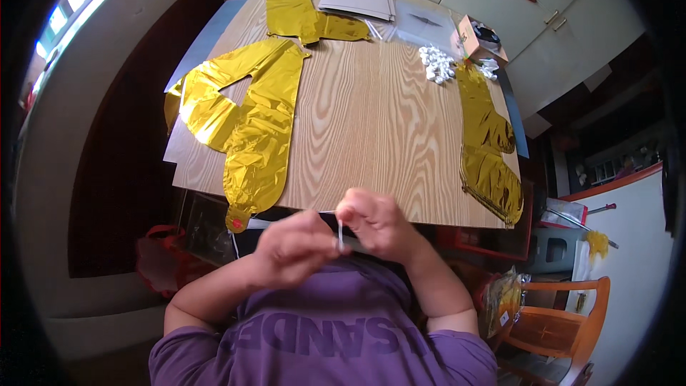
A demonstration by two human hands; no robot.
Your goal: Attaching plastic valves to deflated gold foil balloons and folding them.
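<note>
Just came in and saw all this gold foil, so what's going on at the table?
A person at the wooden table pinches a thin white straw between the left hand and right hand, close to the chest. Flat, uninflated gold foil balloons lie on the table, beside small white pieces.

The middle of the wooden surface lies open between the flat gold foil balloon on the left and another gold balloon along the right edge. Small white pieces, papers and a third balloon crowd the far end.

balloon left on table, balloon strip right
</note>
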